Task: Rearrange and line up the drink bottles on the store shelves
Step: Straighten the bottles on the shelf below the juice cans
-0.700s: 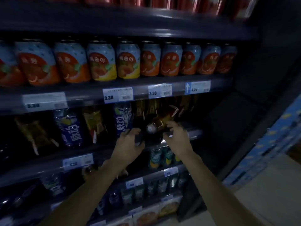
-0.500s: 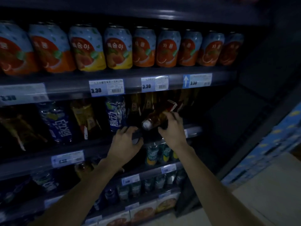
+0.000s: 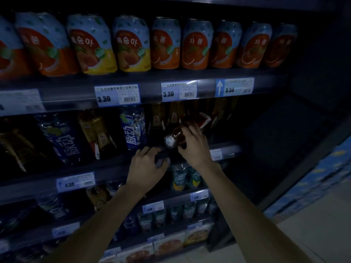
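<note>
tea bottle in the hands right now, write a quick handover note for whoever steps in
Right hand: gripping the brown tea bottle by its shoulder; it is tipped, white cap toward the camera, base back in the shelf.
Left hand: resting on the shelf edge below the bottle, holding nothing that shows.
Done: cans on the shelf above stand in a row; blue bottle upright.
Left: stand the tea bottle upright in line with the dark bottles behind it. The left part of that shelf is too dark to judge.
</note>
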A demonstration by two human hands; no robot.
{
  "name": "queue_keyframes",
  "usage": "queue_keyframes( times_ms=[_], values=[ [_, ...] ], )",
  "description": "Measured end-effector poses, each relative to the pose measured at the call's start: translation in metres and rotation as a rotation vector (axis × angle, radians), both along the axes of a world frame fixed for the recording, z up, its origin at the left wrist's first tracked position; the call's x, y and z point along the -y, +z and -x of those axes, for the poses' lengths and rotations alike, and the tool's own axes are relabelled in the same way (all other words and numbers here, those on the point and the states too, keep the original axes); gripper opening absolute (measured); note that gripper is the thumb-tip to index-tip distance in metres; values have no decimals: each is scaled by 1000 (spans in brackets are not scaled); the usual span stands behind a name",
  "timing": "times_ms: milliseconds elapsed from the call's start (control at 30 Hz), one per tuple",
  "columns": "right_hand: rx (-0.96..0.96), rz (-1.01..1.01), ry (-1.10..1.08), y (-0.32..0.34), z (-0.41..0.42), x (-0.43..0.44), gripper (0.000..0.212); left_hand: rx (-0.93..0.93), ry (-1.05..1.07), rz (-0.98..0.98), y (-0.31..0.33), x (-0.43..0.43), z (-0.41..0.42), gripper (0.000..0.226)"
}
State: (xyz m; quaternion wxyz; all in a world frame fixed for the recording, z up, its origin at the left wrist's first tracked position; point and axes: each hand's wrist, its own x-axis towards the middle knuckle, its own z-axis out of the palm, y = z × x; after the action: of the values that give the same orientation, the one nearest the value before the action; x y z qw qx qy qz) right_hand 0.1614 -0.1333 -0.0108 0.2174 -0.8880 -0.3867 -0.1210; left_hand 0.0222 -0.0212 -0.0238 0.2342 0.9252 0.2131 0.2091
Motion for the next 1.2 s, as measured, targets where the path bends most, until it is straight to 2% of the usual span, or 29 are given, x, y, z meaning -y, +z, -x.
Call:
queue_keyframes(
  times_ms=[233, 400, 500, 600, 800, 1067, 1200],
  values=[
    [69, 151, -9, -3, -8, -11, 70, 33, 5, -11, -4, 1, 2, 40],
    [135, 81, 8, -9, -9, -10, 67, 24, -9, -84, -9, -1, 1, 41],
    [149, -59, 13, -9, -7, -4, 65, -9, -6, -121, -12, 0, 1, 48],
    [91, -307, -8, 2, -10, 2, 63, -21, -8, -152, -15, -1, 1, 48],
    [-162, -724, -45, 29, -13, 13, 53, -23, -11, -163, -15, -1, 1, 47],
    [-363, -982, -136, 41, -19, 19, 23, -31, -13, -153, -16, -1, 1, 48],
    [-419, -1024, -209, 41, -24, 18, 29, -38, -13, -143, -15, -1, 1, 48]
  ],
)
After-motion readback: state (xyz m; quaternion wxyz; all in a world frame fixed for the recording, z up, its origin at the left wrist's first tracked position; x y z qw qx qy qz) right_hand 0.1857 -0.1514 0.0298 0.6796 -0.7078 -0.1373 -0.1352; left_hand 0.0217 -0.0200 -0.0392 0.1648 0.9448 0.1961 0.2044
